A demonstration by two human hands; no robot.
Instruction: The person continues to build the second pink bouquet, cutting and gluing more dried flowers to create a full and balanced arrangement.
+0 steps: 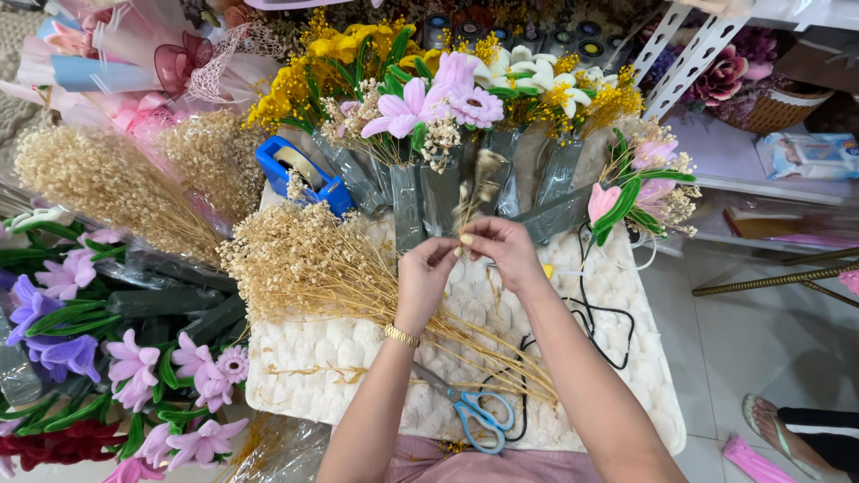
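My left hand [424,279], with a gold watch at the wrist, and my right hand [506,250] meet over a white quilted table top [304,358]. Both pinch a thin dried beige sprig [472,207] that rises between the fingertips. Under my hands lies a big bundle of dried beige baby's breath [300,259], its stems running toward me. Several small bouquets in grey wrap [438,192] with pink, white and yellow flowers stand just beyond my hands.
Blue-handled scissors [479,413] lie near the front edge. A blue tape dispenser [300,174] sits at the back left. A black cable [599,313] loops on the right. Purple and pink flower bunches [134,367] crowd the left. Someone's sandalled foot [774,425] rests on the floor.
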